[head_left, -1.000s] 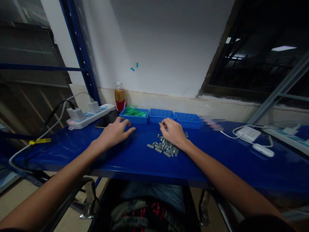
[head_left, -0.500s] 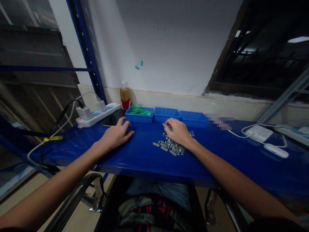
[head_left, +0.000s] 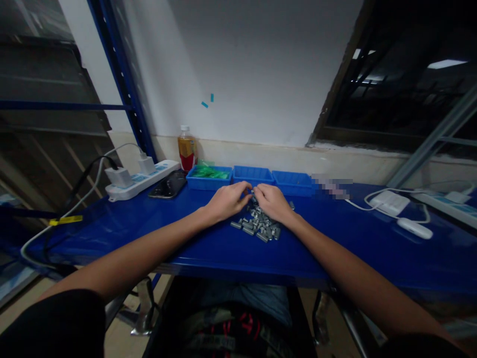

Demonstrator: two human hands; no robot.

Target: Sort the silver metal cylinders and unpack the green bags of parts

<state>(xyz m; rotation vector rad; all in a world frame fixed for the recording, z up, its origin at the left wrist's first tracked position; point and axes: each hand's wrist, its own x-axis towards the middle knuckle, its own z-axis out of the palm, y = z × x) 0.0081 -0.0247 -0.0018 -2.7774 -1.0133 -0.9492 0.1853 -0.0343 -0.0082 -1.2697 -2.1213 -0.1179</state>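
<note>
Several small grey metal pieces (head_left: 261, 223) lie in a loose pile on the blue table (head_left: 208, 248). Just behind the pile, my left hand (head_left: 229, 200) and my right hand (head_left: 273, 201) meet at the fingertips. My right hand's fingers are pinched on a small metal piece (head_left: 252, 192) at the meeting point. The thumb and forefinger of my left hand close in on the same spot from the left; whether they grip the piece cannot be made out. Part of the pile is hidden under my right hand.
Behind the hands stand a blue tray (head_left: 208, 184) of green items and two more blue trays (head_left: 253, 174), (head_left: 292, 183). A phone (head_left: 167, 185), a power strip (head_left: 143, 180) and a bottle (head_left: 187, 149) are at the left. White adapters and cables (head_left: 391, 203) lie at the right.
My left hand has moved right from beside the phone to meet my right hand, its fingers drawing together. The view has shifted slightly to the right.
</note>
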